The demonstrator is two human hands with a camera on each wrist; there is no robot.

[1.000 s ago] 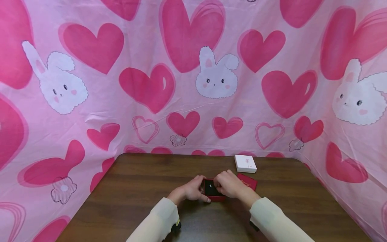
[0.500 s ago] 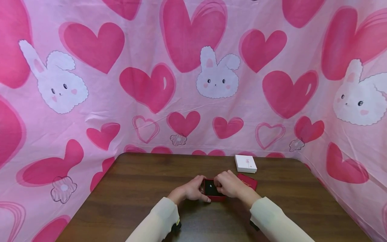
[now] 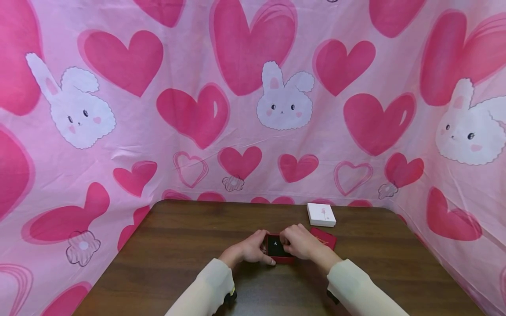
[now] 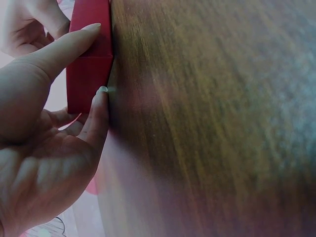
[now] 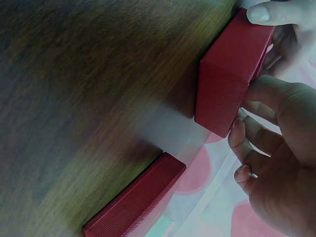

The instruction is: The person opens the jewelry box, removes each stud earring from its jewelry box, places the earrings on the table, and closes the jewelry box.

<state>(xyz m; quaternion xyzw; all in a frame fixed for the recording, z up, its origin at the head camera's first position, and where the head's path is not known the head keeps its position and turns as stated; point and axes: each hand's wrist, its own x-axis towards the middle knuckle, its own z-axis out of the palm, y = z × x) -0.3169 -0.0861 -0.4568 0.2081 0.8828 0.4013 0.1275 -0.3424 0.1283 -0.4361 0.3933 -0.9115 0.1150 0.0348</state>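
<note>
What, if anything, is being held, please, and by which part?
The left hand holds the red box around its left end, thumb on the near side. The right hand is at the right edge; whether it grips is unclear.

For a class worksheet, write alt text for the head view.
A left hand grips an open red box, the right hand at its opposite edge and a small star inside. A red lid and white box lie nearby.
</note>
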